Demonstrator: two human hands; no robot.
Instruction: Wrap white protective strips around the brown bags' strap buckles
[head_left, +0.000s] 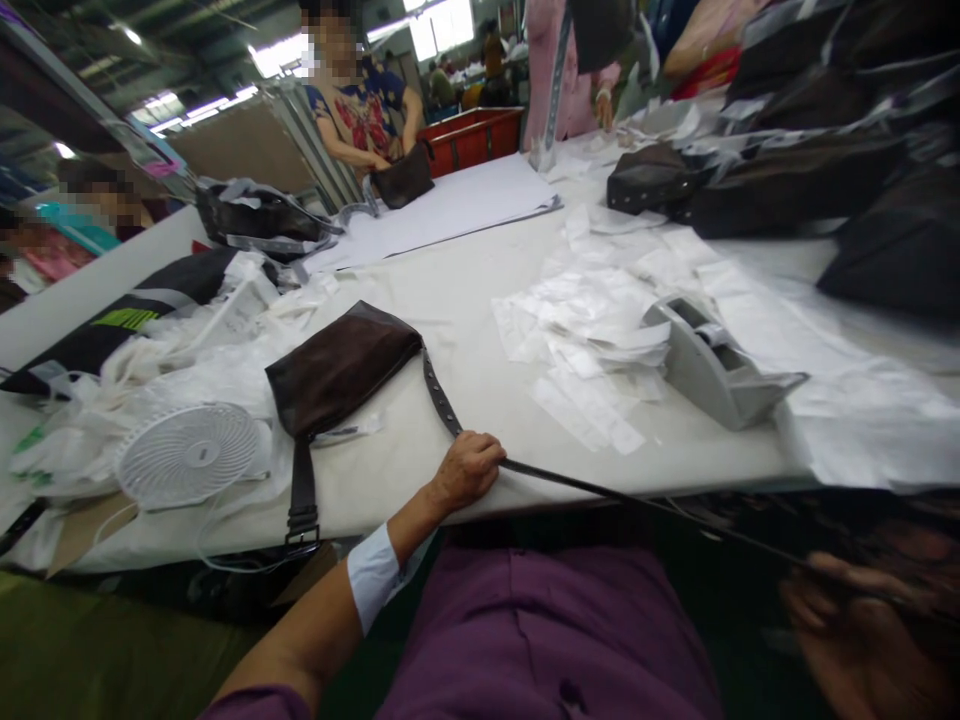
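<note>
A dark brown handbag (345, 365) lies on the white-covered table in front of me. From its right corner runs a dark strap with metal eyelets (439, 395). My left hand (469, 468) is closed around this strap at the table's near edge. Beyond that hand the strap stretches, thin and taut, to the lower right. There my right hand (862, 610), smeared by motion and in shadow, has its fingers curled at the strap. A shorter strap with a buckle (302, 535) hangs from the bag's left corner over the table edge.
Left of the bag stands a small white fan (191, 455) beside crumpled plastic wrapping. To the right are loose white paper sheets (600, 310) and a grey tape dispenser (712, 365). Dark bags (795, 180) are piled at the back right. Across the table a co-worker handles another bag (405, 178).
</note>
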